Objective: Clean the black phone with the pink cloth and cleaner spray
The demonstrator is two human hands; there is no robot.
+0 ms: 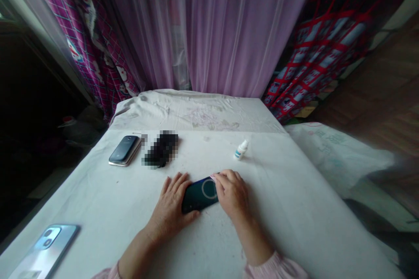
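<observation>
A dark phone [198, 197] with a pale ring on its face lies flat on the white-covered table. My left hand [172, 209] grips its left end, fingers along the far edge and thumb along the near edge. At the right end, my right hand [233, 192] is closed, its curled fingers pressing a small pink cloth [214, 177] to the phone's surface. Most of the cloth is hidden under the fingers. Beyond my right hand stands a small white spray bottle [241, 150] with a blue-green label.
Two stacked phones [125, 149] lie at the left, beside a blurred-out dark object [162, 149]. A silvery-blue phone [49, 248] rests near the front left corner. Purple curtains [229, 30] hang behind the table [278, 209]. A plastic bag [340, 152] is at the right.
</observation>
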